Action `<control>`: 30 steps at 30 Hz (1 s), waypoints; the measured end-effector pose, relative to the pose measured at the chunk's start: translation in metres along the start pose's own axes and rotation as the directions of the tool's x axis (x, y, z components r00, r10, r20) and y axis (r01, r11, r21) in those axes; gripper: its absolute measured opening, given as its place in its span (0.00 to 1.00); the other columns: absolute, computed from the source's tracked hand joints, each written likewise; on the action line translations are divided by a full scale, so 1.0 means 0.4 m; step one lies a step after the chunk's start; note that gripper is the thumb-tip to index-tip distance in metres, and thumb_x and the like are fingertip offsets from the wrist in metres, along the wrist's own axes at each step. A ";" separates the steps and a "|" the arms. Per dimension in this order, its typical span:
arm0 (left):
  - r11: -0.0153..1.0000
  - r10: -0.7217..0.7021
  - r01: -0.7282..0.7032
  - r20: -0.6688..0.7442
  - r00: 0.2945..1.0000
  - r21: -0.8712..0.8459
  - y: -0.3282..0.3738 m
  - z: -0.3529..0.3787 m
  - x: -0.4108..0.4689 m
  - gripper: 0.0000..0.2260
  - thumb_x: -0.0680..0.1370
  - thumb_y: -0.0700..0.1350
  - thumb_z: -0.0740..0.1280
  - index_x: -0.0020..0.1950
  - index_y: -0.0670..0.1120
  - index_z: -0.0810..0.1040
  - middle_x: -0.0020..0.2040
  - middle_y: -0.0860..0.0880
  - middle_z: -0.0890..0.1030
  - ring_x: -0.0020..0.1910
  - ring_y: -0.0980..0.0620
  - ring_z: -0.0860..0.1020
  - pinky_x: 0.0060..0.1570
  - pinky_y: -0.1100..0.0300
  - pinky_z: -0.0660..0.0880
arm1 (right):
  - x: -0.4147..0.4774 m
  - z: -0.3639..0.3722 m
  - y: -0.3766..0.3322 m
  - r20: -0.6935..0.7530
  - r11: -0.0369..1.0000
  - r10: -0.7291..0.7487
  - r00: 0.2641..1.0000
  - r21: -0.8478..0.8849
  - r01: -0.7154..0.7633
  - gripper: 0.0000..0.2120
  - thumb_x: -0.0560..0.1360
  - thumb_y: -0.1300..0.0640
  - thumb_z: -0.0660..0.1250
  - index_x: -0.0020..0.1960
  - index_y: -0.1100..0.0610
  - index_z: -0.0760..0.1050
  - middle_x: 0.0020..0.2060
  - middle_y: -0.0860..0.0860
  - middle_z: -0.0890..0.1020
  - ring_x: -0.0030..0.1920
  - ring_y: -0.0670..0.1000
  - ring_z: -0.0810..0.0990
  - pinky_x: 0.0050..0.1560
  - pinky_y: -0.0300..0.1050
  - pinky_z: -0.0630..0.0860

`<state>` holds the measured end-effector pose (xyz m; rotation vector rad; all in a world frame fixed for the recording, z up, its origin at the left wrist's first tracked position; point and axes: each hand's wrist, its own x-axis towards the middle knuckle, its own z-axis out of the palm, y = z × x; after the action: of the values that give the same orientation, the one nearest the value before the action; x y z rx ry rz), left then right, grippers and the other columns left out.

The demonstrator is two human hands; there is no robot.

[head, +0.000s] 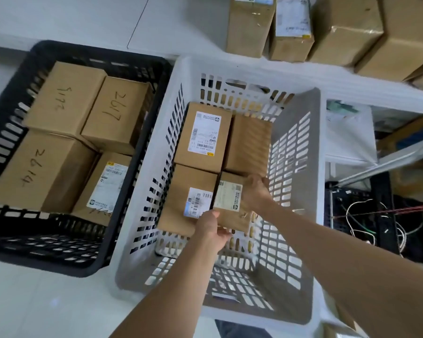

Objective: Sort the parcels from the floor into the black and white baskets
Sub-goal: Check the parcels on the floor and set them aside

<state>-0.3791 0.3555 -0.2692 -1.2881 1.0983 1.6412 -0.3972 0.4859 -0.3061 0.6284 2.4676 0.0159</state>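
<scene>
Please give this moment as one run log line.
left hand: holds parcel | right hand: holds same parcel | place: inside white basket, beside three other parcels | black basket: four parcels

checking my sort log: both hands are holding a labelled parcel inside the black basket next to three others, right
Wrong basket. In the head view the left hand and right hand hold the labelled parcel inside the white basket, next to three others.

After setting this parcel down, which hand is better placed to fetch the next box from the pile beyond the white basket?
Probably right: the right hand holds the parcel at its far corner, nearer the brown boxes; the left hand grips its near edge.
</scene>
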 end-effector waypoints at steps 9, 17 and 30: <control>0.945 0.210 -0.241 0.156 0.965 0.222 0.151 0.033 -0.122 0.07 0.80 0.40 0.59 0.48 0.37 0.72 0.43 0.42 0.73 0.42 0.47 0.73 0.60 0.52 0.72 | -0.108 -0.155 0.041 0.000 0.443 0.038 0.999 0.896 -0.017 0.16 0.78 0.58 0.59 0.64 0.57 0.73 0.47 0.51 0.78 0.32 0.45 0.72 0.29 0.37 0.70; 0.784 0.335 -0.539 0.522 0.784 0.307 0.240 0.142 -0.364 0.16 0.82 0.43 0.57 0.67 0.37 0.70 0.66 0.40 0.74 0.66 0.44 0.72 0.65 0.51 0.67 | -0.350 -0.309 0.153 -0.240 0.097 0.318 0.917 0.971 0.221 0.10 0.79 0.57 0.62 0.56 0.58 0.77 0.40 0.47 0.79 0.38 0.43 0.75 0.30 0.23 0.68; 0.264 -0.464 -0.701 0.724 0.509 0.662 -0.383 0.133 -0.649 0.08 0.81 0.44 0.58 0.51 0.43 0.75 0.47 0.46 0.77 0.55 0.47 0.75 0.62 0.53 0.68 | -1.043 -0.055 0.338 0.081 -0.138 0.953 0.291 0.974 0.181 0.13 0.79 0.55 0.62 0.57 0.61 0.80 0.44 0.51 0.82 0.46 0.50 0.81 0.41 0.35 0.74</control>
<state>-0.2028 0.4426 -0.0345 0.5919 1.1581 0.9565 -0.0516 0.4249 -0.0424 2.9572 2.1623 -1.6350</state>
